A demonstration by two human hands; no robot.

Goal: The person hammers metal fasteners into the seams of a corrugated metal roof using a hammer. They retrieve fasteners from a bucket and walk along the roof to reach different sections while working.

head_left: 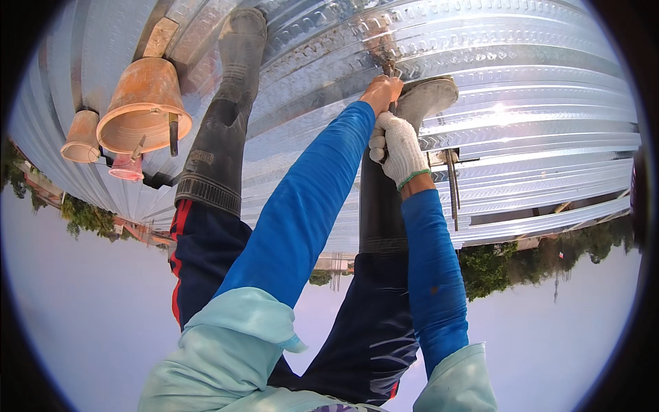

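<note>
My bare left hand (pixel 381 93) is closed around a narrow metal tool (pixel 388 69) above corrugated metal sheeting (pixel 295 75); the tool's working end is too small to make out clearly. Just below it, my right hand (pixel 401 151), in a white knit glove with a green cuff, is closed on the same tool, most of which the fingers hide. A rust-coloured patch (pixel 377 38) marks the sheet above my hands. My right black boot (pixel 425 99) is right beside both hands, and my left boot (pixel 226 89) stands farther left on the sheeting.
Orange buckets (pixel 141 89), a smaller pink bucket (pixel 126 167) and a wood piece (pixel 161 38) are on the left. Thin metal bars (pixel 453 192) lie right of my right boot. Trees (pixel 487 268) and buildings line the sheeting's far edge.
</note>
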